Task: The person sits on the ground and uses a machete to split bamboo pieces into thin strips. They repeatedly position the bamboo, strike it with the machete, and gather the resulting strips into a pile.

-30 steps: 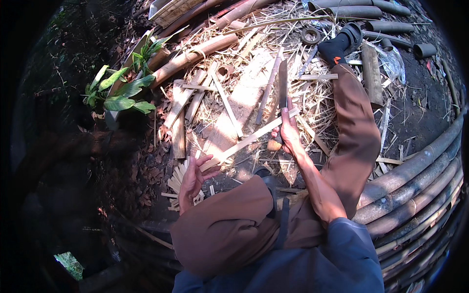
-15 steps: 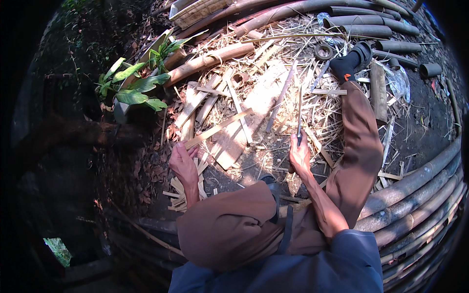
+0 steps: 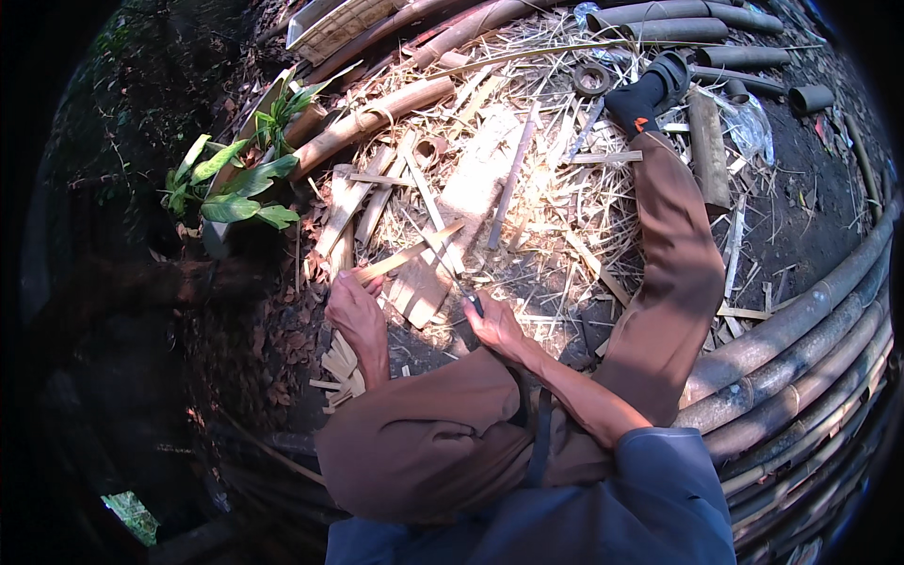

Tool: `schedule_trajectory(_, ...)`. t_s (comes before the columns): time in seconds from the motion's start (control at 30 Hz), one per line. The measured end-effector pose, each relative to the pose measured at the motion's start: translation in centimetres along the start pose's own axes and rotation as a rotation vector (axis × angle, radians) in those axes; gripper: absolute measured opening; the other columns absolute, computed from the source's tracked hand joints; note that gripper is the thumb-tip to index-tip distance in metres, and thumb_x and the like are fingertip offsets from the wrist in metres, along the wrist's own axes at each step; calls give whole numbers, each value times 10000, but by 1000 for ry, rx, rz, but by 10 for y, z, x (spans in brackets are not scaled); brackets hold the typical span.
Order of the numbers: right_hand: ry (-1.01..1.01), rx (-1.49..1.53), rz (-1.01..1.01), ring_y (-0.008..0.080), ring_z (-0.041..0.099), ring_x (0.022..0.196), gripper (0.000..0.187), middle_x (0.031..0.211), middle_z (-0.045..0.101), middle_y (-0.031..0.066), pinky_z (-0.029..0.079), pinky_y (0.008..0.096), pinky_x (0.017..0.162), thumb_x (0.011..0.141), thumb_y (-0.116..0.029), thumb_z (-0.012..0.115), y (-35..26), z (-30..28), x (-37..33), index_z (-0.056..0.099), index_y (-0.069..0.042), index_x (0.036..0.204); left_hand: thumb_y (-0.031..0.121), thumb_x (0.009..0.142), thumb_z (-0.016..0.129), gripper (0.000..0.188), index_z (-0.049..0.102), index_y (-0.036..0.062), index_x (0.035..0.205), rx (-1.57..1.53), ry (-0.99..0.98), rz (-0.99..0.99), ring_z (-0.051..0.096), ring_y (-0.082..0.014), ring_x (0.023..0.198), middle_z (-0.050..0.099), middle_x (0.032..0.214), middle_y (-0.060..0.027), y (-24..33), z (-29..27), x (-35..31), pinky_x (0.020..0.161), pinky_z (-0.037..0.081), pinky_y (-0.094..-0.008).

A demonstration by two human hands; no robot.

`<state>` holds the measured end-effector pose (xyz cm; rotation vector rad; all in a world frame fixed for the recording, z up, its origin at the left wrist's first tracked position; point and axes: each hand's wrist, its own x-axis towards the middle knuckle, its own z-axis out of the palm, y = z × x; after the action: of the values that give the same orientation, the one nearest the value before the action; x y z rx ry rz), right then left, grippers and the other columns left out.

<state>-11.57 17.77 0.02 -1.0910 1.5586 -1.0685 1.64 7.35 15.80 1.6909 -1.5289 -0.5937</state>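
My left hand (image 3: 356, 311) is closed round the near end of a flat, pale bamboo strip (image 3: 411, 254), which points away to the right. In my right hand (image 3: 497, 325) is the dark handle of a knife (image 3: 445, 257). Its thin blade reaches up and to the left, crossing the strip near its far end; I cannot tell whether they touch. Beneath them a wide wooden board (image 3: 480, 184) lies on the ground among shavings. Several cut strips (image 3: 341, 367) lie in a small heap just below my left hand.
Long bamboo poles (image 3: 796, 334) are stacked at the right. Short bamboo tubes (image 3: 678, 30) lie at the far right, near a tape roll (image 3: 591, 80). A leafy plant (image 3: 240, 188) grows at the left, beside a bamboo log (image 3: 372, 122). My outstretched leg (image 3: 673, 254) borders the shavings.
My right hand has swung left with the knife, from upright beside my leg to across the bamboo strip. My left hand still grips the strip. The whole view has shifted slightly.
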Motion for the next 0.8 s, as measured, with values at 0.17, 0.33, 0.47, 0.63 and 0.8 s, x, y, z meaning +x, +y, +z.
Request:
schedule_trajectory(0.17, -128, 41, -180, 438, 596, 575, 305, 559, 539, 212, 436, 476, 500, 936, -316, 577, -37, 1, -5, 506, -19, 932, 201, 1041, 347, 400, 586, -116, 991, -158, 103, -46, 707, -215, 704, 663, 795, -176, -12, -20, 14, 622, 594, -281)
schedule_trajectory(0.33, -7, -172, -20, 447, 596, 641, 337, 678, 578, 254, 466, 501, 596, 953, -358, 530, 35, -13, 33, 456, -30, 972, 215, 1043, 352, 404, 579, -117, 1004, -194, 44, -51, 704, -214, 725, 666, 809, -187, -2, -5, 17, 640, 594, -277)
schedule_trajectory(0.47, -171, -166, -202, 451, 616, 713, 326, 722, 606, 257, 486, 520, 635, 965, -342, 501, -22, -10, 6, 468, -24, 1027, 201, 1044, 352, 391, 570, -122, 1001, -176, 83, -75, 704, -215, 719, 666, 812, -190, -4, -12, 15, 639, 596, -277)
schedule_trajectory(0.63, 4, -134, 201, 463, 621, 728, 302, 744, 618, 283, 475, 526, 600, 964, -308, 512, 29, -11, 37, 504, -9, 920, 194, 1041, 354, 384, 570, -119, 986, -188, 54, -11, 706, -231, 705, 661, 827, -196, 13, -10, 23, 619, 595, -281)
schedule_trajectory(0.8, 3, -93, -61, 473, 596, 629, 261, 629, 579, 253, 457, 520, 537, 936, -266, 578, 18, -2, 10, 487, -22, 931, 190, 1023, 365, 373, 561, -123, 975, -193, 18, -28, 704, -255, 706, 640, 845, -201, 5, -3, 26, 611, 604, -302)
